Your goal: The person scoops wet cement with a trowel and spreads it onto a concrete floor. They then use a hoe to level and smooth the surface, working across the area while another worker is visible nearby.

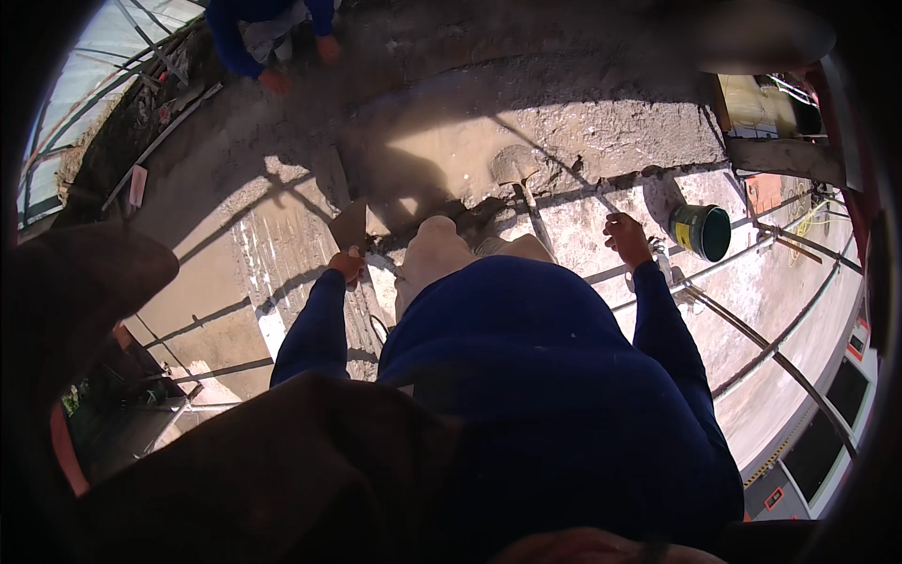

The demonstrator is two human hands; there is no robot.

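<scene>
My left hand [348,266] is closed round the handle of a trowel, whose flat, dull blade [349,226] points away from me over the edge of a board. To the right, my right hand [628,241] hangs in the air with its fingers loosely curled and a little apart; nothing shows in it. A shovel [515,166] lies ahead between my hands, its blade on wet grey mortar [451,150] and its handle toward me. Beyond my right hand, a dark green bucket [691,230] with a yellow patch lies tipped, its mouth facing right.
At the far left a co-worker in blue sleeves [230,42] bends with both hands low over the shaded ground. A mortar-streaked board [272,273] runs along my left. Metal bars [752,334] cross at right. A yellow cord [810,221] lies beyond the bucket.
</scene>
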